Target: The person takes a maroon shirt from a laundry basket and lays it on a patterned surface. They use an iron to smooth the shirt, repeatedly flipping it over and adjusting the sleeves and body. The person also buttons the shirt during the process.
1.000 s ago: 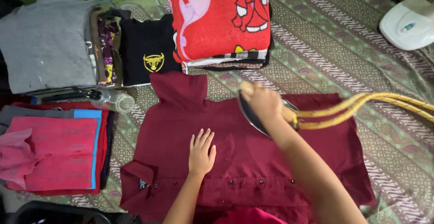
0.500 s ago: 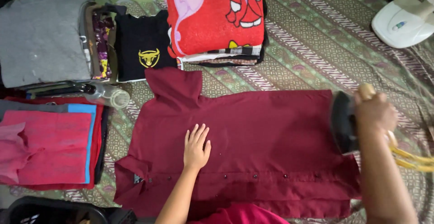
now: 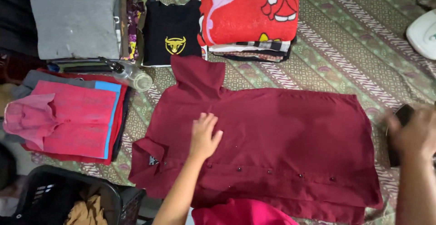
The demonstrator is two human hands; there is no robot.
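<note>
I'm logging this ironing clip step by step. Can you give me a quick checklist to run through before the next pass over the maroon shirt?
1. Maroon shirt spread flat on the patterned cloth: ok.
2. Left hand pressing the shirt flat near the collar: ok.
3. Right hand has a firm grip on the iron: cannot tell, blurred.
4. Iron off the shirt, beside its right edge: ok.
5. Button row free of folds: ok.
6. Clear bottle apart from the shirt: ok.
</note>
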